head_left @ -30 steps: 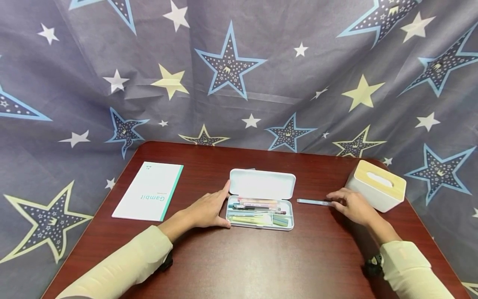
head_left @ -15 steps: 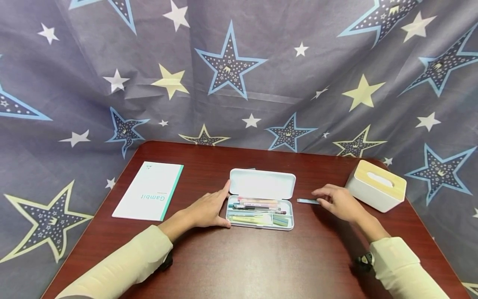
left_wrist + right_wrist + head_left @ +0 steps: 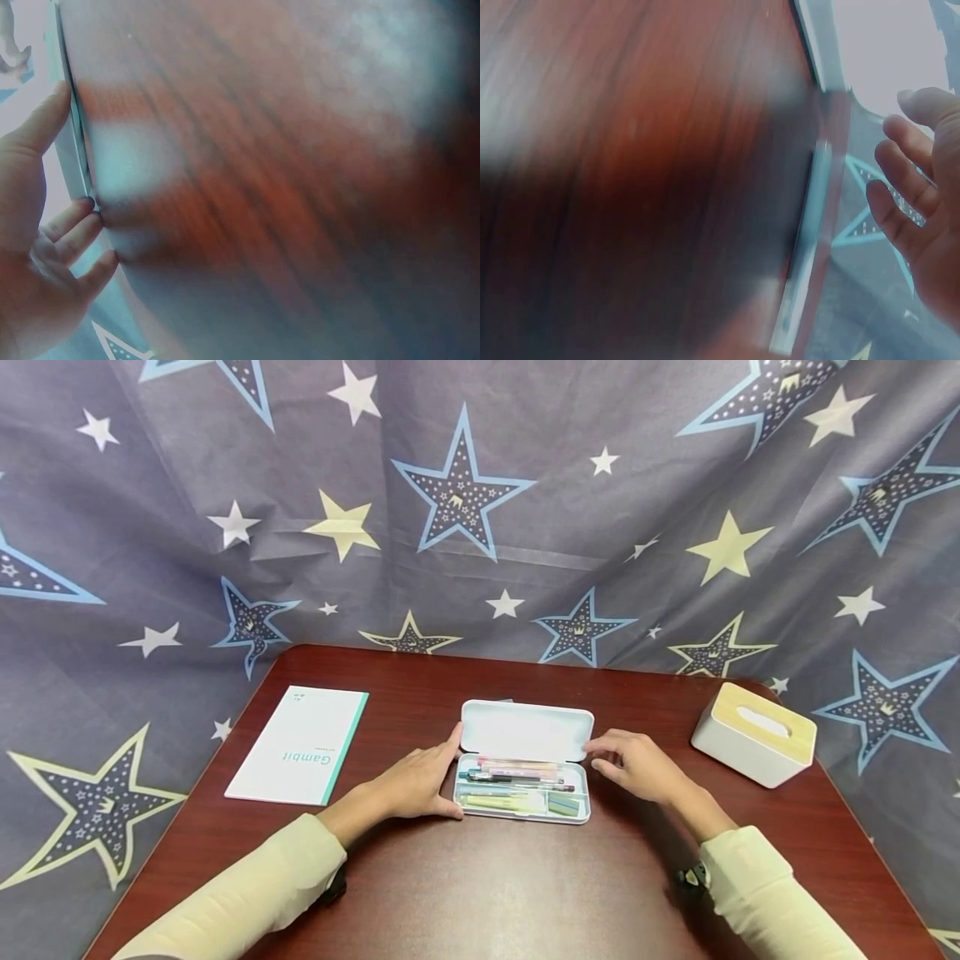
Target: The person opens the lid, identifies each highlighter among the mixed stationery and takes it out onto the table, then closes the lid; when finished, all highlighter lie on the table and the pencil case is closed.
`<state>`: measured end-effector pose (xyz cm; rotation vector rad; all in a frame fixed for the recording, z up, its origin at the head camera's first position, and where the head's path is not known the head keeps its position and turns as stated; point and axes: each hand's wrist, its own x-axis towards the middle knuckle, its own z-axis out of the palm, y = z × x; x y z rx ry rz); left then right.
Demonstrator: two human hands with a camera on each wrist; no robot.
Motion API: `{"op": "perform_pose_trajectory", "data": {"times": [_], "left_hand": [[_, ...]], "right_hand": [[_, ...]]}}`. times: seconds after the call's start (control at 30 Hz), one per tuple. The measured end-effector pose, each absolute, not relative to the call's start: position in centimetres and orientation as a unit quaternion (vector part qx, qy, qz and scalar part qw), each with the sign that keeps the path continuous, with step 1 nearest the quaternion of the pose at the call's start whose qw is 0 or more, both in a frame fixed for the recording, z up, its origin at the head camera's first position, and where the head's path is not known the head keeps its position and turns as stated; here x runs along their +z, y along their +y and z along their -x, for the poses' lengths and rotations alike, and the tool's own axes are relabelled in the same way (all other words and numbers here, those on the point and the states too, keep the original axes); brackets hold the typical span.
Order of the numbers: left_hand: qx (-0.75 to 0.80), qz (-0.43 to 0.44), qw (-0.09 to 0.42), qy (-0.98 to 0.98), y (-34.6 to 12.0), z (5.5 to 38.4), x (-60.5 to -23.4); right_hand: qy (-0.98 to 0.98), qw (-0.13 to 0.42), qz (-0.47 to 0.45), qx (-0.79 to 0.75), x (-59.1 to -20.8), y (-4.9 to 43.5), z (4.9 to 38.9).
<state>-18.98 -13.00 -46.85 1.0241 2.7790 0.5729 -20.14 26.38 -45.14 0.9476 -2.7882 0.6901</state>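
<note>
An open white pencil case (image 3: 522, 817) lies mid-table, its lid (image 3: 527, 731) folded back. Several pens (image 3: 517, 777) lie in the long compartment; yellow sticks (image 3: 495, 801) and a green-blue block (image 3: 562, 804) lie in front. My left hand (image 3: 415, 779) touches the case's left end, thumb at the front corner and fingers spread toward the lid. With loosely bent fingers and nothing held, my right hand (image 3: 637, 766) hovers by the right end, fingertips right at the lid's edge. A light blue pen (image 3: 806, 240) lies on the table in the right wrist view; the hand hides it in the head view.
To the left lies a white notebook (image 3: 296, 747) with a green spine. A tissue box (image 3: 750, 752) with a wooden top stands at the right. The brown table (image 3: 480, 885) ends against a star-patterned curtain (image 3: 480, 585) at the back.
My right hand has moved left from beside the tissue box, along the light blue pen, to the pencil case's right end, covering the pen in the head view. My left hand stays put.
</note>
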Motion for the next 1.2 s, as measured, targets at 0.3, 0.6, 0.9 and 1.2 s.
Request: {"op": "perform_pose_trajectory", "data": {"times": [0.3, 0.6, 0.9, 1.2], "left_hand": [[0.188, -0.338, 0.061, 0.920, -13.1, 19.0, -47.0], [0.190, -0.341, 0.060, 0.919, -13.1, 19.1, -47.1], [0.189, -0.341, 0.056, 0.919, -13.1, 19.2, -47.2], [0.191, -0.338, 0.062, 0.919, -13.1, 19.2, -47.1]], "right_hand": [[-0.911, 0.060, -0.342, 0.220, -45.3, 23.9, 20.1], [-0.912, 0.046, -0.362, 0.186, -46.1, 22.7, 19.9], [-0.914, 0.072, -0.363, 0.165, -46.6, 22.4, 19.8], [-0.916, 0.073, -0.366, 0.144, -46.9, 22.0, 19.4]]}}
